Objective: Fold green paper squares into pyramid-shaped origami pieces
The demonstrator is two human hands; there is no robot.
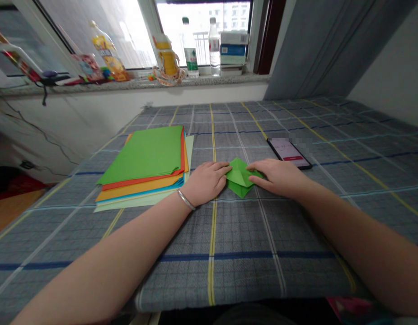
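A small folded sheet of green paper [238, 175] lies on the checked cloth between my hands, its flaps forming a diamond with creases down the middle. My left hand [209, 180], with a silver bangle at the wrist, has its fingertips closed on the paper's left corner. On the opposite side, my right hand [278, 177] grips the right edge, thumb nearer to me and fingers above. The fingers partly cover both side corners. Left of my left hand sits a stack of coloured paper [147, 151], green on top, with red, orange, blue and pale green sheets beneath.
A phone [288, 152] with a lit screen lies beyond my right hand. The checked tablecloth [242, 234] ends at a front edge near my body. Bottles [191, 54], a yellow flask [168, 61] and stacked boxes [233, 49] stand on the windowsill. A grey curtain [317, 49] hangs at right.
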